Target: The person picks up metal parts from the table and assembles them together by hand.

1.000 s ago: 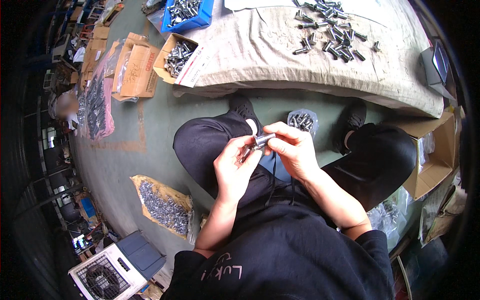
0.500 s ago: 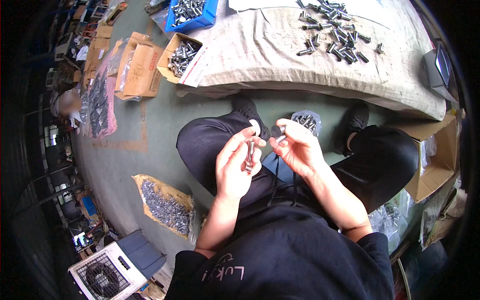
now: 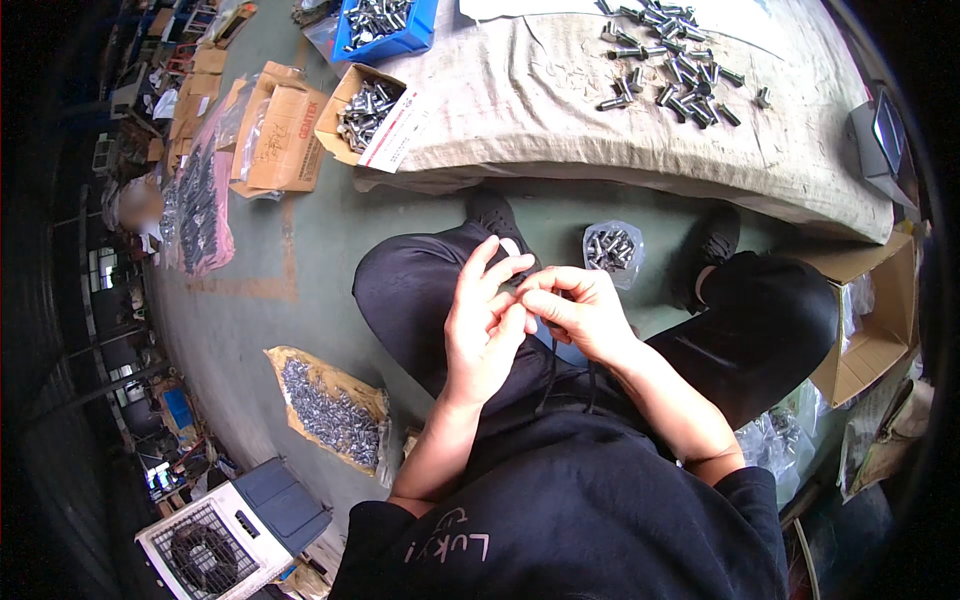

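My left hand and my right hand meet in front of my lap, fingertips touching. On the left, the upper fingers are raised and spread while the thumb and lower fingers close in against the right hand. The right thumb and fingers are pinched together. Whatever lies between them is hidden by the fingers. Just beyond the right hand, a clear plastic bag of shiny metal bolts rests on the floor. More bolts lie loose on the cloth-covered work surface ahead.
At the surface's left end are a blue bin and a small cardboard box, both holding bolts. A brown sheet with small metal parts lies left. An air cooler stands lower left, an open carton right.
My right hand has moved toward the left and turned over, meeting the left hand. The shiny metal pieces seen in both hands are now hidden. The bag of bolts shows more fully.
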Action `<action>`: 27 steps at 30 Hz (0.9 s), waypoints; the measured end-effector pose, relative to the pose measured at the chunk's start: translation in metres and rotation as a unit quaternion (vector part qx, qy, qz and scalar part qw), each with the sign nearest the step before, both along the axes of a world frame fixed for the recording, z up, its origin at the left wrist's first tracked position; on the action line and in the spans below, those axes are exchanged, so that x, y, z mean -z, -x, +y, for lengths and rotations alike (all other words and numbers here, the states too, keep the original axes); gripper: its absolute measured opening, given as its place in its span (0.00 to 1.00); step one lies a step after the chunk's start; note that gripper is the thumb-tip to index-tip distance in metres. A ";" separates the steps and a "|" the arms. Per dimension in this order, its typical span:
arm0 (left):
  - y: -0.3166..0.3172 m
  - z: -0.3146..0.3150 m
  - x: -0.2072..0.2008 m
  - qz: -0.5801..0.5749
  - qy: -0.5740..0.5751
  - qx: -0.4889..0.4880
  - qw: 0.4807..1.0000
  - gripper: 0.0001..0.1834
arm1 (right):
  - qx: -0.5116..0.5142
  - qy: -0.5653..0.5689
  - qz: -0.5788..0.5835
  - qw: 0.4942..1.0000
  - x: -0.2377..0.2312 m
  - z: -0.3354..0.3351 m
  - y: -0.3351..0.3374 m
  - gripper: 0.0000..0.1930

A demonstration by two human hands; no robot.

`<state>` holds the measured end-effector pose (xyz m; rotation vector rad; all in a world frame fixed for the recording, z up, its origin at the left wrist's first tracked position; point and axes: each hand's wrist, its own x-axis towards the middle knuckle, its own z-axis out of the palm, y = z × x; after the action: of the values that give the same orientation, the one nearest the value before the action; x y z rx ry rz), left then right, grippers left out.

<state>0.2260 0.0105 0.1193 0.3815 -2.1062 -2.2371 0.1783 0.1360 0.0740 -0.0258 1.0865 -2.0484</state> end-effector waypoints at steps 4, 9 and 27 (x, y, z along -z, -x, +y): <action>-0.003 -0.009 0.001 -0.047 -0.001 -0.015 0.999 0.21 | 0.066 0.038 -0.047 0.996 0.001 0.001 0.000 0.09; -0.006 -0.012 0.001 -0.086 -0.076 -0.030 0.993 0.11 | 0.067 0.024 0.014 0.997 0.002 0.004 0.002 0.10; -0.003 -0.013 -0.001 0.031 0.064 -0.021 0.997 0.18 | 0.084 0.050 0.017 0.995 -0.003 0.004 0.001 0.12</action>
<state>0.2287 -0.0022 0.1201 0.3399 -2.1743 -2.0506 0.1777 0.1396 0.0767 -0.0193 1.0367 -2.2594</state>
